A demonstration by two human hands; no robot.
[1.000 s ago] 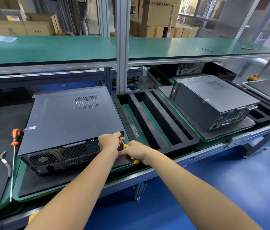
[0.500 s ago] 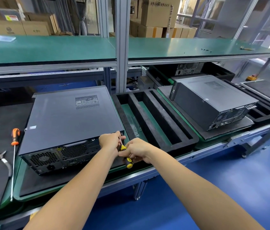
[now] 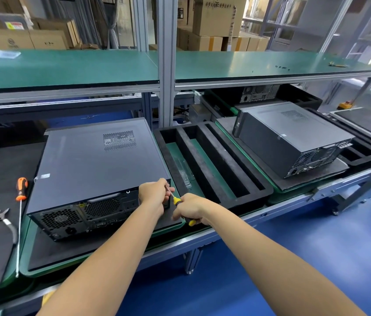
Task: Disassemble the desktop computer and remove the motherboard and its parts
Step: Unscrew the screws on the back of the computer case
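The dark grey steel desktop computer case [image 3: 98, 169] lay flat on a black foam pad on the green-edged workbench tray [image 3: 26, 256], its vented rear panel facing the person. It looked heavy and rigid, with smooth painted sides that would slip under bare palms; I judged it best held by the folded rear edges or from underneath, while the boards inside would want handling by their edges only.

The right hand [image 3: 191, 208] was wrapped around the yellow-and-black handle of a screwdriver [image 3: 176, 201], and the left hand [image 3: 153, 193] pinched its thin metal shaft near the case's rear right corner, apparently guiding the tip to a cover screw, though the tip itself was hidden.

Compared with half a second earlier, the handle had swung out from under the right hand so that more yellow showed on both sides of the fist, and the shaft leaned more steeply toward the corner. The case had not shifted. An orange-handled screwdriver [image 3: 21, 189] and side cutters [image 3: 0, 221] lay untouched to the left.
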